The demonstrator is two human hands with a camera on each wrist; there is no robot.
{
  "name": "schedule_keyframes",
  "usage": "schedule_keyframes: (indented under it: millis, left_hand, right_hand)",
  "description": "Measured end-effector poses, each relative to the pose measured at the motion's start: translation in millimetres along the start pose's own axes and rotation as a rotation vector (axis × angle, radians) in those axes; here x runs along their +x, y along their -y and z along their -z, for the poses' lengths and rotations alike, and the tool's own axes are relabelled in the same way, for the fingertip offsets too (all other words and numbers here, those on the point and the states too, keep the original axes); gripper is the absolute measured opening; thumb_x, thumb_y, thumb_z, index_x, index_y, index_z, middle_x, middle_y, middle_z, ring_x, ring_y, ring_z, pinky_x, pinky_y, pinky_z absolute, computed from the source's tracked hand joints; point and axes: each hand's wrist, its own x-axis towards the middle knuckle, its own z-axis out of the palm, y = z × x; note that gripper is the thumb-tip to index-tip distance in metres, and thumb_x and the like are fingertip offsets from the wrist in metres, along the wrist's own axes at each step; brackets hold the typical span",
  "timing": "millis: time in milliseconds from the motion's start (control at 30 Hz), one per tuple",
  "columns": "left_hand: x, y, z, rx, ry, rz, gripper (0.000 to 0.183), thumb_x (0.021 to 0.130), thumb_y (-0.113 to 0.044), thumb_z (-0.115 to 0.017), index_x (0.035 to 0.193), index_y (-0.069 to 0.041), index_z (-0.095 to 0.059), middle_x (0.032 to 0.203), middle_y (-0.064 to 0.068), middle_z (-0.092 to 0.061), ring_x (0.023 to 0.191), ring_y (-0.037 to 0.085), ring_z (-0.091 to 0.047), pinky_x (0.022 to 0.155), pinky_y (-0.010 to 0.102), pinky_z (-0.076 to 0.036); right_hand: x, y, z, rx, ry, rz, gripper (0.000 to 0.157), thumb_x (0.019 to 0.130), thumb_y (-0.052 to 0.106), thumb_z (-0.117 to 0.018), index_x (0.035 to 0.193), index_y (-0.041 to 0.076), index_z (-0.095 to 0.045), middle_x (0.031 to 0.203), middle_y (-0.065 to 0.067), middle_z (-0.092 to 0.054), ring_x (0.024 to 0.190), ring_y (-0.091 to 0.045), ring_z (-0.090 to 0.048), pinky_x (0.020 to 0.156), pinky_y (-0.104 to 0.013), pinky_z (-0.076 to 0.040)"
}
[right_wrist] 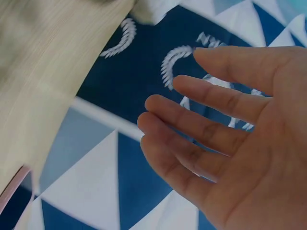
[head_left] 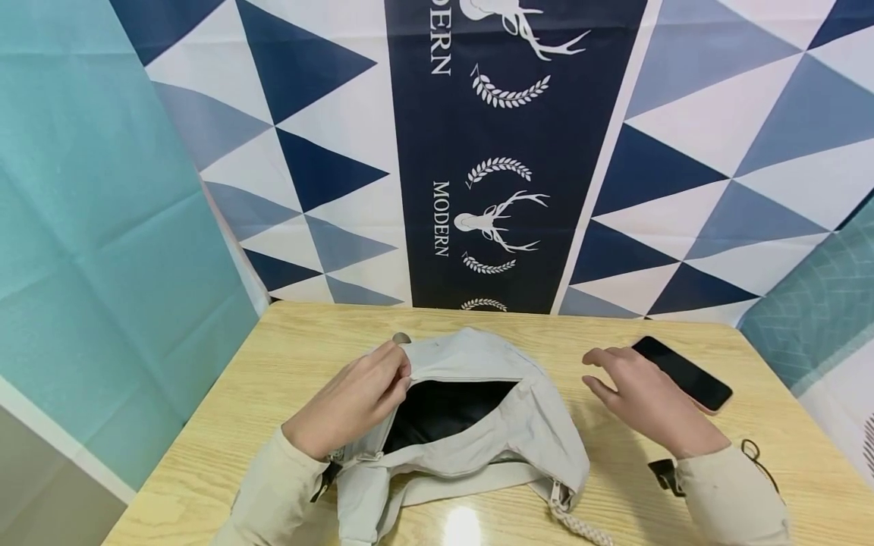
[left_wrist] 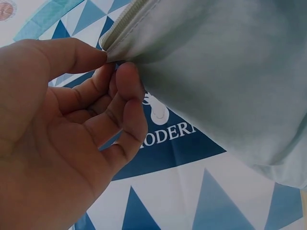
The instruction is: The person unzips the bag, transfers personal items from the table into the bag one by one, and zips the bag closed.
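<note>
A pale grey fabric bag [head_left: 471, 447] lies on the table with its zipped mouth wide apart, showing a black lining [head_left: 451, 409]. My left hand [head_left: 362, 394] pinches the edge of that mouth between thumb and fingertips. In the left wrist view, the same hand [left_wrist: 81, 105] grips the cloth beside the zip [left_wrist: 127, 24]. Off to the bag's right, my right hand [head_left: 635, 390] hovers with nothing in it. Its fingers are apart and slightly bent in the right wrist view, where the hand [right_wrist: 230, 134] touches nothing. A black-screened phone [head_left: 683, 371] lies just beyond it.
The wooden table [head_left: 225, 425] meets a patterned cloth backdrop [head_left: 492, 189] at the back. A teal panel [head_left: 89, 227] stands on the left. From the bag's right end, a braided cord [head_left: 580, 527] trails toward the front. A small grey round thing [head_left: 401, 338] shows behind the left hand.
</note>
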Motion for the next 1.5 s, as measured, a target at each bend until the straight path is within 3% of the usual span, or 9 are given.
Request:
schedule_keyframes:
  millis: [133, 467, 667, 767, 900, 1100, 1333, 1500]
  left_hand:
    - [0.2, -0.7, 0.7, 0.005, 0.006, -0.003, 0.007, 0.091, -0.016, -0.043, 0.087, -0.019, -0.048, 0.079, -0.012, -0.039, 0.061, 0.002, -0.039, 0.052, 0.015, -0.037]
    - [-0.7, -0.4, 0.8, 0.015, 0.017, -0.006, 0.008, 0.092, -0.017, -0.043, 0.087, -0.019, -0.048, 0.078, -0.012, -0.039, 0.059, 0.001, -0.039, 0.052, 0.015, -0.036]
    - [-1.9, -0.5, 1.3, 0.011, 0.035, -0.005, 0.009, 0.092, -0.016, -0.042, 0.087, -0.018, -0.049, 0.078, -0.012, -0.038, 0.059, 0.002, -0.038, 0.052, 0.015, -0.036]
    - [-1.8, -0.3, 1.7, 0.015, 0.034, -0.005, 0.009, 0.092, -0.015, -0.042, 0.086, -0.018, -0.048, 0.078, -0.012, -0.038, 0.059, 0.002, -0.038, 0.052, 0.015, -0.036]
    - [-1.3, -0.4, 1.6, 0.019, 0.035, -0.011, 0.009, 0.092, -0.015, -0.042, 0.086, -0.018, -0.048, 0.078, -0.012, -0.039, 0.06, 0.002, -0.039, 0.053, 0.015, -0.036]
    - [-1.3, -0.8, 1.4, 0.02, 0.04, -0.008, 0.009, 0.092, -0.016, -0.042, 0.086, -0.019, -0.048, 0.079, -0.012, -0.039, 0.06, 0.002, -0.039, 0.053, 0.015, -0.036]
    - [-1.2, -0.1, 1.2, 0.017, 0.04, -0.018, 0.009, 0.093, -0.016, -0.042, 0.086, -0.019, -0.048, 0.079, -0.012, -0.039, 0.061, 0.001, -0.039, 0.053, 0.015, -0.036]
    - [-1.7, -0.6, 1.4, 0.009, 0.044, -0.007, 0.01, 0.093, -0.016, -0.042, 0.086, -0.02, -0.047, 0.079, -0.013, -0.039, 0.061, 0.001, -0.039, 0.054, 0.015, -0.036]
  right_hand:
    - [0.1, -24.9, -3.5, 0.031, 0.066, -0.062, 0.027, 0.084, 0.018, -0.062, 0.107, 0.006, -0.059, 0.105, -0.013, -0.06, 0.097, -0.032, -0.056, 0.076, -0.046, -0.045]
    - [-5.6, -85.7, -17.0, 0.132, 0.117, -0.15, 0.032, 0.083, 0.015, -0.063, 0.11, -0.001, -0.056, 0.109, -0.024, -0.057, 0.097, -0.041, -0.055, 0.073, -0.049, -0.045]
    - [-14.6, -120.7, -26.7, 0.084, 0.136, -0.197, 0.041, 0.079, 0.017, -0.066, 0.109, -0.008, -0.054, 0.103, -0.031, -0.055, 0.09, -0.047, -0.051, 0.071, -0.053, -0.041]
    - [-20.9, -140.5, -30.9, 0.057, 0.175, -0.238, 0.051, 0.08, 0.022, -0.065, 0.114, -0.012, -0.049, 0.107, -0.036, -0.05, 0.096, -0.052, -0.045, 0.078, -0.06, -0.034]
    - [-30.6, -164.0, -33.6, 0.048, 0.243, -0.297, 0.063, 0.08, 0.031, -0.064, 0.116, -0.016, -0.044, 0.107, -0.04, -0.047, 0.094, -0.054, -0.044, 0.074, -0.06, -0.034]
    - [-37.7, -178.5, -33.3, 0.115, 0.284, -0.347, 0.076, 0.077, 0.037, -0.066, 0.117, -0.019, -0.036, 0.109, -0.042, -0.041, 0.094, -0.054, -0.041, 0.071, -0.056, -0.039]
    - [-41.6, -189.6, -36.5, 0.123, 0.258, -0.34, 0.068, 0.074, 0.036, -0.069, 0.109, -0.013, -0.038, 0.102, -0.037, -0.047, 0.086, -0.047, -0.049, 0.067, -0.049, -0.041]
    - [-42.2, -186.3, -36.0, 0.111, 0.266, -0.363, 0.079, 0.069, 0.051, -0.069, 0.11, -0.009, -0.04, 0.077, -0.017, -0.054, 0.065, -0.026, -0.049, 0.056, -0.036, -0.038]
